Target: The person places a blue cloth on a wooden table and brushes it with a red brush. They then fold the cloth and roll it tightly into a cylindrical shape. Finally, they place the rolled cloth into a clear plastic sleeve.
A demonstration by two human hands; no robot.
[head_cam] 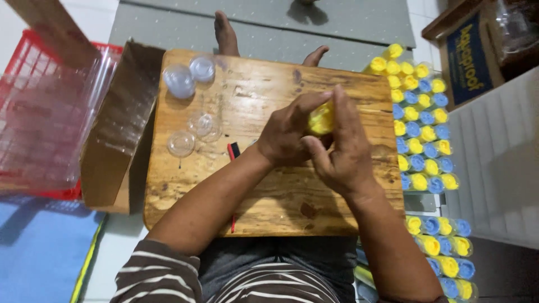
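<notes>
Two hands meet over a low wooden table (pixel 269 202), gripping one small yellow piece (pixel 321 119) between them: left hand (pixel 286 134) closed on its near side with the forefinger arched over the top, right hand (pixel 342 151) wrapped round it from the right. Four clear plastic cups (pixel 191 101) lie well apart from the hands on the table's left part; a red-handled tool (pixel 233 168) lies just beside the left forearm. Rows of yellow and blue capsules (pixel 421 129) line the floor to the right. At left, a cardboard box (pixel 112 146) and a red basket (pixel 33 112)
</notes>
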